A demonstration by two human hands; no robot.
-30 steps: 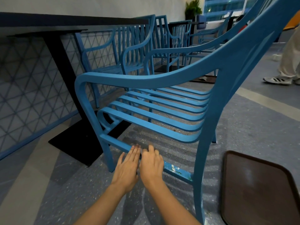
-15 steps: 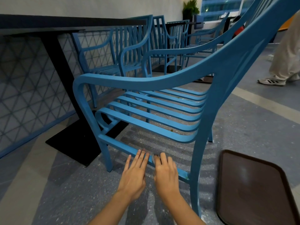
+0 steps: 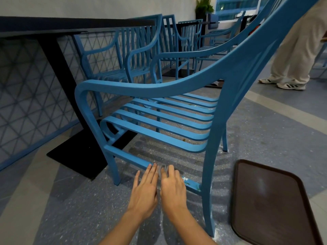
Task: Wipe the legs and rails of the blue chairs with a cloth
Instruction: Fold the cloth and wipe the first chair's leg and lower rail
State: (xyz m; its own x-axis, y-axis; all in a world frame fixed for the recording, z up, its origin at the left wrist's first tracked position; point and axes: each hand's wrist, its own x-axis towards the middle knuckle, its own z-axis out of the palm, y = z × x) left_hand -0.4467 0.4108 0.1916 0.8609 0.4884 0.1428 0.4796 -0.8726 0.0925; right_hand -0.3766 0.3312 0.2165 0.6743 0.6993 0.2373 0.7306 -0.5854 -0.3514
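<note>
A blue metal chair (image 3: 177, 89) stands side-on in front of me. Both my hands lie side by side on its low side rail (image 3: 127, 157), between the front leg (image 3: 113, 170) and the rear leg (image 3: 208, 191). My left hand (image 3: 145, 188) presses down with straight fingers. My right hand (image 3: 172, 186) bends its fingers over a grey cloth (image 3: 163, 169), which peeks out between the two hands on the rail. A chipped patch (image 3: 192, 183) shows on the rail just right of my right hand.
A brown tray (image 3: 274, 200) lies on the floor to the right of the chair. A black table base (image 3: 76, 156) sits to the left. More blue chairs (image 3: 141, 55) line the lattice wall behind. A person's legs (image 3: 292, 50) stand at the upper right.
My hands slid along the rail toward the rear leg, then came back a little toward the front leg. The chipped patch, covered half a second ago, shows again.
</note>
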